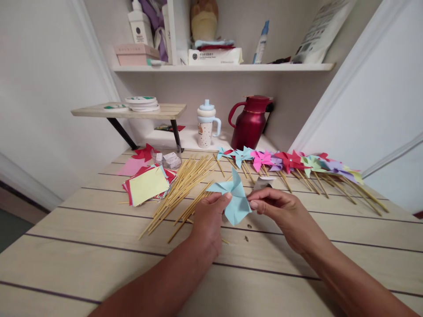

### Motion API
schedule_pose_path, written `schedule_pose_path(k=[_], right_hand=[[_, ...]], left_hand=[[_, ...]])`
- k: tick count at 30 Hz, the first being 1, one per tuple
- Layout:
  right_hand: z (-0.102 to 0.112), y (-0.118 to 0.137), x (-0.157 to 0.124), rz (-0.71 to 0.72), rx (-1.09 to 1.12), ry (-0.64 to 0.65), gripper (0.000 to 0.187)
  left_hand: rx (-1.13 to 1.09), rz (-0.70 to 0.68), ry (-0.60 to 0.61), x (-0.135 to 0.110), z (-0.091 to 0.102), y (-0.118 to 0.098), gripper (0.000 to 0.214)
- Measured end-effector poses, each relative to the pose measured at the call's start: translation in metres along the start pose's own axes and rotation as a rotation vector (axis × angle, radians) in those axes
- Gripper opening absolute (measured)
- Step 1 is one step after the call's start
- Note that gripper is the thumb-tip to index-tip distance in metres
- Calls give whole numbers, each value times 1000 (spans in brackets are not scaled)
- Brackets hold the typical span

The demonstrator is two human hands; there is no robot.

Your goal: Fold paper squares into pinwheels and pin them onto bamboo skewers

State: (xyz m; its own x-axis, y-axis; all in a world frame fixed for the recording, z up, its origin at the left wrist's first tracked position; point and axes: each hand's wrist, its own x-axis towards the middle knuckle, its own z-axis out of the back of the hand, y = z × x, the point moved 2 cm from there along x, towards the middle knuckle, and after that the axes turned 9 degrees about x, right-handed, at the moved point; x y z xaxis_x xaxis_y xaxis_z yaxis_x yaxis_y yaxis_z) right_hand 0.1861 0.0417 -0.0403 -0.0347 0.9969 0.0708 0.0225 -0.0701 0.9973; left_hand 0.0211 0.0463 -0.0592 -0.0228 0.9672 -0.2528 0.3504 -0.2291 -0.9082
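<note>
Between my two hands, above the table, is a light blue paper pinwheel (238,203) with folded, pointed blades. My left hand (209,215) grips it from the left, thumb lying on its front and the other fingers hidden behind. At its right edge, the thumb and fingertips of my right hand (276,207) are pinched together on the paper. Just behind the right fingers stands a small whitish container (264,181), partly covered. Thin yellow sticks (185,185) lie in a loose pile beyond my left hand. Two tiny dark metal pieces (247,226) lie below the pinwheel.
Colourful pinwheels on sticks (291,162) line the table's back right. At the left are stacked paper sheets (149,185) and a clear box (172,160). Behind stand a cup (205,127) and a red jug (250,123). A small raised shelf (165,112) overhangs the back left.
</note>
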Motion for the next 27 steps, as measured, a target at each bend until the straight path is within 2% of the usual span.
schedule_pose_path(k=[7, 14, 16, 19, 22, 27], right_hand=[[-4, -6, 2, -26, 84, -3, 40], [-10, -6, 0, -98, 122, 127, 45], [-10, -6, -1, -89, 96, 94, 43], [-4, -5, 0, -61, 79, -24, 43], [5, -2, 1, 105, -30, -115, 36], [4, 10, -9, 594, -513, -91, 31]], left_hand=[[4, -5, 0, -3, -3, 3, 24], [-16, -40, -40, -4, -2, 2, 20], [-25, -29, -46, -4, -2, 2, 22], [-49, -11, -63, -3, 0, 2, 25], [-70, 7, -82, -2, 1, 2, 24], [-109, 22, -84, 0, 3, 1, 24]])
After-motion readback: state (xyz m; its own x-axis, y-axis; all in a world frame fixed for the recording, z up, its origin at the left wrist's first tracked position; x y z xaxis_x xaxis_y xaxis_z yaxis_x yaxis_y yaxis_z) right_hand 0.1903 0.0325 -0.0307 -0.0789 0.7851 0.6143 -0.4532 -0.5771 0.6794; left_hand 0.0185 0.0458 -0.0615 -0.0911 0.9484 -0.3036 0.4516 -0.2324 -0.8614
